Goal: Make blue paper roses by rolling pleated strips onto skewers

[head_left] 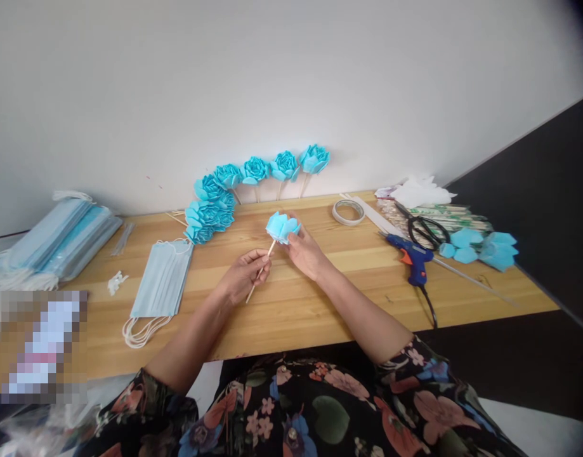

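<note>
Two grips: pinching stick [254, 285] with left fingers [259, 256], blue flower [278, 227] with right fingers [295, 243]; might crumple petals [285, 225] by squeezing too hard.

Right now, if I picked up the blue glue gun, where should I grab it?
I'd say the handle of the glue gun, coming from the near edge of the table: the handle juts that way, beside the orange trigger. Stay off the nozzle, which points left and slightly away from that edge.
</note>
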`<state>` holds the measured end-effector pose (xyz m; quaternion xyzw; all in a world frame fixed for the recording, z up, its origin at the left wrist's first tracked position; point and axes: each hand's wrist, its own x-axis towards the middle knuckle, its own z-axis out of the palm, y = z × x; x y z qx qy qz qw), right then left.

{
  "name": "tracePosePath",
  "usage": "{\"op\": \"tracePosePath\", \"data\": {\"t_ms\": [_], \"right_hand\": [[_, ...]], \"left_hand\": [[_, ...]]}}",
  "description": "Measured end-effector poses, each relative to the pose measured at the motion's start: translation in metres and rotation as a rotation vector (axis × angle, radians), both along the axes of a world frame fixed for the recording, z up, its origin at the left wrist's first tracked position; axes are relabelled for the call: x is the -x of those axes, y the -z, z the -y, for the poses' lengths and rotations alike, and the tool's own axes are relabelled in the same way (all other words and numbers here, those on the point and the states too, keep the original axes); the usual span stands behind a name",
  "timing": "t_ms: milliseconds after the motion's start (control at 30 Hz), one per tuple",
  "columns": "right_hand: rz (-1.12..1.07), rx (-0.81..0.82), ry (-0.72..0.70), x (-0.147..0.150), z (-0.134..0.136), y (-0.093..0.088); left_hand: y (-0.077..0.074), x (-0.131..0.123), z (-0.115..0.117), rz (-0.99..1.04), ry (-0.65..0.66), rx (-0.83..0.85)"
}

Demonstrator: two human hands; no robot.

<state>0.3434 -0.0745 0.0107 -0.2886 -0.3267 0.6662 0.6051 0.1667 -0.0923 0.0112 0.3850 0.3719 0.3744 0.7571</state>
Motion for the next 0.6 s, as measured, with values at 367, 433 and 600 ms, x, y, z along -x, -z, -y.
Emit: {"op": "tracePosePath", "data": {"t_ms": [367, 433, 600], "right_hand": [[0.100, -0.200, -0.060, -0.005, 0.006, -0.007], [0.104, -0.246, -0.041, -0.009, 0.006, -0.010], [0.192, -0.301, 0.015, -0.012, 0.010, -0.015]], "left_hand": [[0.003, 0.006, -0.005, 0.007, -0.081, -0.163], [0.003, 0.009, -0.006, 0.019, -0.093, -0.226], [0.008, 0.013, -0.007, -0.108, -0.119, -0.327]]}}
